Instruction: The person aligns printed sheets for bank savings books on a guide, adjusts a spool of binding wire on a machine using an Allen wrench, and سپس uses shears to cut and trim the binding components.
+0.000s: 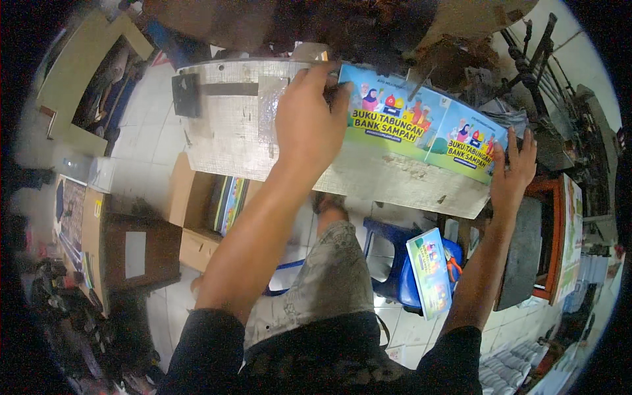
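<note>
A blue and green printed cover sheet (388, 124) with two matching cartoon panels lies along the right part of a worn, pale tabletop (224, 131). My left hand (308, 122) is at its left edge, thumb against the side and fingers bent toward the far corner. At the opposite end, my right hand (515, 161) has its thumb at the sheet's edge and its longer fingers stretched past the corner. Both hands appear to grip the sheet by its ends, though some fingertips are hidden. Clear tape (268, 108) covers the tabletop beside my left hand.
Below the table, more printed covers (429, 273) rest on a blue plastic stool (388, 263). An open cardboard box (197, 204) holding booklets stands left of my leg, with a larger carton (141, 247) beyond. A dark metal stand (536, 62) rises at the far right.
</note>
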Tool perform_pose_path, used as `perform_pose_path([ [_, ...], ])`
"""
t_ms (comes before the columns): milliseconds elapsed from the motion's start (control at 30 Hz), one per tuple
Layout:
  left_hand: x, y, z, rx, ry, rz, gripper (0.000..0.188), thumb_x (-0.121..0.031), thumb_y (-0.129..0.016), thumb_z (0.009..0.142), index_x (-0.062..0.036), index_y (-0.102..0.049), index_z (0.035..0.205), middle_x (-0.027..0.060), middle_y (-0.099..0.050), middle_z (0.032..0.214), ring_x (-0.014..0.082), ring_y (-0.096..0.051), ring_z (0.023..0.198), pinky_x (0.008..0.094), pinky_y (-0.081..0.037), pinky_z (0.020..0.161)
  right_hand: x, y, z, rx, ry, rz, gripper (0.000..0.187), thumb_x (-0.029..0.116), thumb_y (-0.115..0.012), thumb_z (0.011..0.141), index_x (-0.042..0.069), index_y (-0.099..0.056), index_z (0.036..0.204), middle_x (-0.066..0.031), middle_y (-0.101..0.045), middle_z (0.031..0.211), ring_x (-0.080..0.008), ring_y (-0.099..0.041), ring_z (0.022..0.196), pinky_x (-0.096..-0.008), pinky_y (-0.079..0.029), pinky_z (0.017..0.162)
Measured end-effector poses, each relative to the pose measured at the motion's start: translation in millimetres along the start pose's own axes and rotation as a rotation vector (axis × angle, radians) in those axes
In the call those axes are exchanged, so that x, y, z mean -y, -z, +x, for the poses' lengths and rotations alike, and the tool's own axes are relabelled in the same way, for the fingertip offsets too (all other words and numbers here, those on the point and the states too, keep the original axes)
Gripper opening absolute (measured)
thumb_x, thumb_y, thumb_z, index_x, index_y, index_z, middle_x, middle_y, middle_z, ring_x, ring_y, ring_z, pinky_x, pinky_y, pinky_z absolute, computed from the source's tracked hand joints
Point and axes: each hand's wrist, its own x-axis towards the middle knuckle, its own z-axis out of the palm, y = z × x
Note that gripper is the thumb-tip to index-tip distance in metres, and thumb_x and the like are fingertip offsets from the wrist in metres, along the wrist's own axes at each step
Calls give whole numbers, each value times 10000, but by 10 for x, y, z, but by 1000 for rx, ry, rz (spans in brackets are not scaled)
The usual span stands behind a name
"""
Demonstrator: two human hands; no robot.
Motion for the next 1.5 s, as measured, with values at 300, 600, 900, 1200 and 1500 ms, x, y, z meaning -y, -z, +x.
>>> perform_pose_path([
  [300,-10,47,-30,55,140,-72,315,-65,-682,855,-31,-612,1161,117,-685,825,168,-639,719,304,-503,659,191,141,-11,12,-135,150,605,484,-548,918,174,-440,1427,-142,-300,1526,-348,-207,1431,-615,-127,1104],
  [600,333,511,104,-16,92,43,286,-55,-644,879,-47,-640,1165,58,-679,814,105,-608,740,275,-495,677,644,117,131,-23,-32,159,640,528,-626,841,136,-538,1340,-133,-353,1498,-315,-243,1421,-598,-122,1111],
  [900,527,624,182,-148,-6,249,347,-212,-651,890,24,-630,1145,203,-571,1006,327,-602,872,402,-480,781,799,245,234,38,-6,244,712,528,-679,793,153,-498,1371,-111,-407,1468,-298,-318,1391,-596,-121,1104],
  [1200,591,697,230,-43,192,-141,344,-118,-682,837,30,-635,1144,148,-603,934,226,-609,770,348,-489,698,922,223,268,122,63,330,633,438,-663,844,122,-494,1365,-126,-448,1438,-284,-339,1385,-595,-106,1112],
  [1500,393,551,121,8,-178,428,494,-267,-774,749,-105,-633,1195,227,-507,1169,407,-453,1116,504,-371,963,562,145,141,94,-28,278,582,382,-644,886,109,-480,1373,-130,-449,1439,-263,-370,1375,-577,-76,1130],
])
